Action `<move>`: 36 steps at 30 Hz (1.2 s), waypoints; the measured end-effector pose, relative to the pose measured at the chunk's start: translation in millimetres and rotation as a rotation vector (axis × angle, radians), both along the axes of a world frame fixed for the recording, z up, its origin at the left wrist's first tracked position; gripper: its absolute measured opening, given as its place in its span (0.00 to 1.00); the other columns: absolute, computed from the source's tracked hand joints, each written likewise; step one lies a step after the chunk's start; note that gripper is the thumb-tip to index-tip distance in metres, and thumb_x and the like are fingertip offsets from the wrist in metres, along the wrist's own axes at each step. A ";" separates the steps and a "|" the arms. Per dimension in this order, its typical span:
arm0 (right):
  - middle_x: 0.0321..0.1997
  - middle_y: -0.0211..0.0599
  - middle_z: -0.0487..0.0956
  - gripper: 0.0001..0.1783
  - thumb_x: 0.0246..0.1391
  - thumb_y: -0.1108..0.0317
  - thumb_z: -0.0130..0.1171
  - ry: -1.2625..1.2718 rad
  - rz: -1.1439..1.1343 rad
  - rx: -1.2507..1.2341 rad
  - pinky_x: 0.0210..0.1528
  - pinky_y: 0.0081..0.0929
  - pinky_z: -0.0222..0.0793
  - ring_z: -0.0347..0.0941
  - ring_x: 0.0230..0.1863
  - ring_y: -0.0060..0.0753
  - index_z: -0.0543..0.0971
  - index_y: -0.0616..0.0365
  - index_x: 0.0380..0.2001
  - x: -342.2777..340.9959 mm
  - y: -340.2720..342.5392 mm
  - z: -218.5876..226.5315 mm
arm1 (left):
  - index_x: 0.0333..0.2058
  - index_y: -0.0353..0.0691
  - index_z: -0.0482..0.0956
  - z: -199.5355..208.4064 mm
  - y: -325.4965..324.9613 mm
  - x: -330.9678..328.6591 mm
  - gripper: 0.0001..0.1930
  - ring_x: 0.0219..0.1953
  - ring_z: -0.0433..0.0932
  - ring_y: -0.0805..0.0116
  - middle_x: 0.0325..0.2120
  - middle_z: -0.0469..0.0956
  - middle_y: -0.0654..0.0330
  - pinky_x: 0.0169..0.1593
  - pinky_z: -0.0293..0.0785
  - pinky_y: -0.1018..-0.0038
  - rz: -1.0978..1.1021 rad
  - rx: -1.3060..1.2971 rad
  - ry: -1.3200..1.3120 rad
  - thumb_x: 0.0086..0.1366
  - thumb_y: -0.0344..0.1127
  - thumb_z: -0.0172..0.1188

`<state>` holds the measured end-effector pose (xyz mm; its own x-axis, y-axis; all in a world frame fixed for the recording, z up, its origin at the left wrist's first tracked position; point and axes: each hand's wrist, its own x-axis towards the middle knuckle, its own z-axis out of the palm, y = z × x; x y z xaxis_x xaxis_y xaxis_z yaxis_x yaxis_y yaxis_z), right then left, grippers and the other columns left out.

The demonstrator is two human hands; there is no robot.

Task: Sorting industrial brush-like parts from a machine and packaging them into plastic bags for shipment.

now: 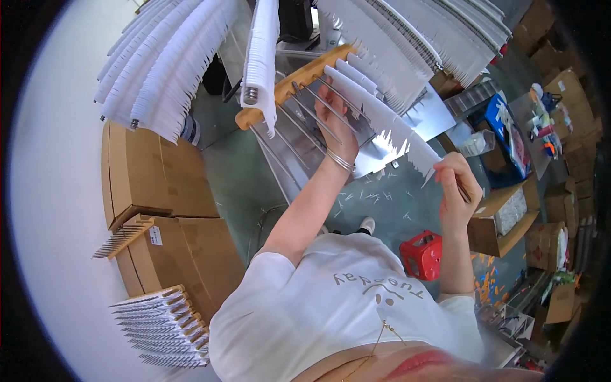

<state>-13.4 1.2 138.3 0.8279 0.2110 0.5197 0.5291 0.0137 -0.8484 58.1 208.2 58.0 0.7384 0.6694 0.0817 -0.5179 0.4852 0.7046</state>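
A wooden bar (259,116) with several thin metal rods (310,113) sticking out of it lies ahead of me. My left hand (337,124) is among these rods close to the bar, its fingers curled at a rod and partly hidden by others. From the bar's far end, a long row of thin white pieces (382,114) stretches toward my right hand. My right hand (457,190) is closed at the near end of this row, pinching it. A dark rod tip (463,193) shows at that hand's fingers.
Rods full of white pieces (172,57) hang at the far left, with more (388,44) at the far right. Cardboard boxes (159,172) stand at left, beside a loaded rack (165,325). A red stool (422,254) and an open carton (506,216) are at right.
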 end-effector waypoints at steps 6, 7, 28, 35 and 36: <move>0.29 0.35 0.71 0.09 0.57 0.69 0.55 -0.040 0.053 -0.017 0.35 0.22 0.55 0.62 0.31 0.25 0.76 0.65 0.28 2.7 -6.7 -8.2 | 0.53 0.43 0.69 2.5 1.3 -0.6 0.18 0.45 0.70 0.79 0.47 0.72 0.67 0.46 0.64 0.80 -0.009 -0.010 -0.029 0.64 0.34 0.52; 0.29 0.35 0.71 0.09 0.57 0.69 0.55 -0.041 0.052 -0.013 0.35 0.22 0.55 0.62 0.31 0.25 0.76 0.65 0.28 2.4 -8.2 -8.1 | 0.53 0.43 0.69 2.7 1.3 0.0 0.18 0.45 0.70 0.79 0.47 0.72 0.67 0.46 0.64 0.80 -0.011 -0.006 -0.030 0.64 0.34 0.52; 0.26 0.26 0.63 0.17 0.59 0.58 0.55 0.036 -0.110 0.251 0.39 0.23 0.56 0.58 0.32 0.22 0.73 0.59 0.23 -39.6 -86.1 -43.0 | 0.42 0.38 0.75 4.3 -36.9 -44.1 0.10 0.42 0.73 0.76 0.38 0.76 0.64 0.48 0.65 0.80 -0.324 -0.139 -0.003 0.64 0.35 0.57; 0.23 0.28 0.61 0.17 0.55 0.54 0.58 -0.052 -0.238 0.009 0.32 0.27 0.55 0.59 0.28 0.26 0.74 0.57 0.22 -112.7 -86.7 -4.4 | 0.30 0.43 0.74 1.3 -66.9 -43.5 0.10 0.27 0.69 0.81 0.25 0.74 0.68 0.31 0.63 0.82 -0.573 -0.306 0.078 0.61 0.42 0.61; 0.22 0.29 0.61 0.17 0.53 0.53 0.59 -0.076 -0.272 -0.097 0.30 0.28 0.55 0.59 0.27 0.27 0.75 0.56 0.22 -120.3 -87.1 -2.4 | 0.28 0.44 0.73 7.2 -77.1 -45.0 0.13 0.20 0.62 0.85 0.20 0.70 0.72 0.23 0.56 0.83 -0.583 -0.321 0.184 0.60 0.45 0.63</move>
<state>-133.8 -86.0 135.9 0.8205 0.0383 0.5703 0.5640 -0.2169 -0.7968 13.1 131.0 65.2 0.9681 0.1286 -0.2150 0.0054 0.8473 0.5310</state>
